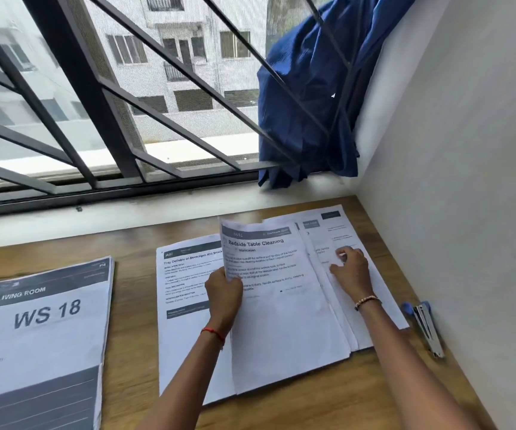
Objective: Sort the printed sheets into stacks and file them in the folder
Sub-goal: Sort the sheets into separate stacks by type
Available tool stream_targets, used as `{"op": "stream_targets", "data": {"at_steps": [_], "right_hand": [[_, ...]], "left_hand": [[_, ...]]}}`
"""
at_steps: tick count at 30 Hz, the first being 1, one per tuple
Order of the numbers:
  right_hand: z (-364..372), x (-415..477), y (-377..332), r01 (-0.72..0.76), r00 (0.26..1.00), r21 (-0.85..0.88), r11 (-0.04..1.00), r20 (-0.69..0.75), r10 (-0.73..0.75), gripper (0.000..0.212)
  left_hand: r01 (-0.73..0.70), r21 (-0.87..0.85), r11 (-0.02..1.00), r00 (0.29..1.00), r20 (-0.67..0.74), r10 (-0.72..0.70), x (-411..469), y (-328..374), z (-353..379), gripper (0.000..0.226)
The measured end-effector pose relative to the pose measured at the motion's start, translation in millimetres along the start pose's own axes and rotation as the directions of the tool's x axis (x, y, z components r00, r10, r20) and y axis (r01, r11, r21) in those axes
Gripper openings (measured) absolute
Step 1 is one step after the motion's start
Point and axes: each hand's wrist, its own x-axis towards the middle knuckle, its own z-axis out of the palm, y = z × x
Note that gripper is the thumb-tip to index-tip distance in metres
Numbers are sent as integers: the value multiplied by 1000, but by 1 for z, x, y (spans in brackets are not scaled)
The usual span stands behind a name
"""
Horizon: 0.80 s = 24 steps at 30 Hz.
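Note:
My left hand (223, 294) grips the left edge of a printed sheet headed "Bedside Table Cleaning" (277, 293) and holds it lifted and tilted. Under its left side lies a flat sheet headed "Tray Delivery of Beverages" (185, 274). To the right, a fanned pile of printed sheets (374, 293) lies on the wooden desk (132, 352). My right hand (350, 270) rests on that pile, fingers bent, tips touching the paper. A thick stack with a cover reading "LIVING ROOM WS 18" (45, 330) lies at the left. No folder can be made out.
A stapler with a blue tip (425, 325) lies by the white wall (467, 212) at the right. A barred window (95, 103) and its sill run along the desk's far edge. Blue cloth (312, 97) hangs over the bars at the corner.

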Motion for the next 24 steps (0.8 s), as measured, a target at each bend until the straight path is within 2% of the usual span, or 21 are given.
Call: {"op": "stream_targets", "data": {"at_steps": [5,10,16,24], "right_hand": [[2,4,1,-57,998,20,998,-11,58,45],[4,3,1,-48,999,65,997,-14,49,32],[4,3,8,-24,999,127,992,-24,27,12],[2,12,9,-55,998,126,990,-7,56,36]], "left_hand": [[31,-2,1000,1000,1,-31,8,-8,-17,17],[24,-2,1000,996,87,-24,4,-2,-8,18],[-109,40,993,988,117,104,-14,12,21,22],[-180,92,979,975,148,166,-17,5,21,28]]}}
